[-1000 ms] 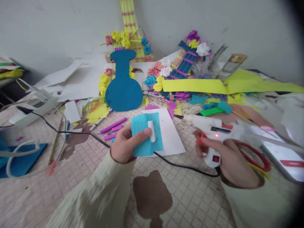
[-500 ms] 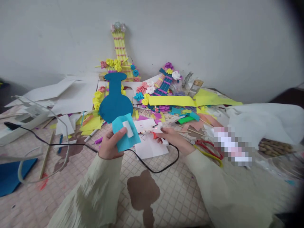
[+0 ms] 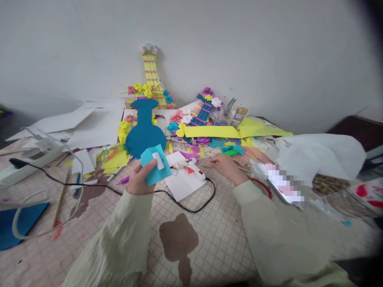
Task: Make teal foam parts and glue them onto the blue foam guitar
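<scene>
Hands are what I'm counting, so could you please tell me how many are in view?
2: the left hand holds the light-blue paper and white strip; the right hand is just right of the glue gun, apart from it.

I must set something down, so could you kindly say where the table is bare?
Bare tablecloth lies between the left sleeve and right sleeve, nearer than the black cord, and between the left sleeve and blue sheet. Beyond the glue gun, paper flowers and scraps crowd it.
</scene>
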Demonstrator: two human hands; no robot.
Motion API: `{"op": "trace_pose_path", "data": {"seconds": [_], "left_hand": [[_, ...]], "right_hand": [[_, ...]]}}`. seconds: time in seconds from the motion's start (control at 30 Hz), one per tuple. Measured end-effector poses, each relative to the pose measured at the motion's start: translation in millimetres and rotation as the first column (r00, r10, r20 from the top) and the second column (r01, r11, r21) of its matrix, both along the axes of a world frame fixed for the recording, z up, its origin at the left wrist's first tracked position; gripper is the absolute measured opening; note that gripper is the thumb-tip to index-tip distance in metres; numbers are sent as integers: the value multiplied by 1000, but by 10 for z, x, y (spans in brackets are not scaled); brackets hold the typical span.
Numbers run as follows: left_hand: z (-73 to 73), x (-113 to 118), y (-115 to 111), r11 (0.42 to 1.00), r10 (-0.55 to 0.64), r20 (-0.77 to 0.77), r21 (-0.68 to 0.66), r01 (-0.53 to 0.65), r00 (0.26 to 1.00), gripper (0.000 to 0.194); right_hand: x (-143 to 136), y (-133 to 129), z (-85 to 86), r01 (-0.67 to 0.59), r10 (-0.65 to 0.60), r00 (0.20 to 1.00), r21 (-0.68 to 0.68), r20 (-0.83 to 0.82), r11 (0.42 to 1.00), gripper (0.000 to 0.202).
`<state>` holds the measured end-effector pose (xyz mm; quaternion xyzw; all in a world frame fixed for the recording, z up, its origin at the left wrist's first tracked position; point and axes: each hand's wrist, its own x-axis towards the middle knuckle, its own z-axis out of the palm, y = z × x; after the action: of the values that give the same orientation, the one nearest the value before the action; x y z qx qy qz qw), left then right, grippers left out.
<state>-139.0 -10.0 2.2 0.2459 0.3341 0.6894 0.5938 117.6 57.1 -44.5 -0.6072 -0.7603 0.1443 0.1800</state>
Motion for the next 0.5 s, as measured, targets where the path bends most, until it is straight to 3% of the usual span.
{"op": "trace_pose_path", "data": {"seconds": [0.13,0.27,0.4,0.5], "left_hand": [[-6,55,-12,1000,19,25,-6,-18,1000,29],[-35,119,-22,1000,2,7,-31,-1,1000,29],[-102,171,-22,998,-16,-6,-62,15,1000,29],[-134,196,-31,997,-39,-9,-63,38,999,28]], "right_hand": [[212,-1,-94,27,-31,991,36,126,999,15],[224,-10,-217,22,-36,985,84,170,996,15],[223,-22,-247,32,-47,992,132,116,991,12],[227,-45,-157,52,-55,998,183,13,982,11]]}}
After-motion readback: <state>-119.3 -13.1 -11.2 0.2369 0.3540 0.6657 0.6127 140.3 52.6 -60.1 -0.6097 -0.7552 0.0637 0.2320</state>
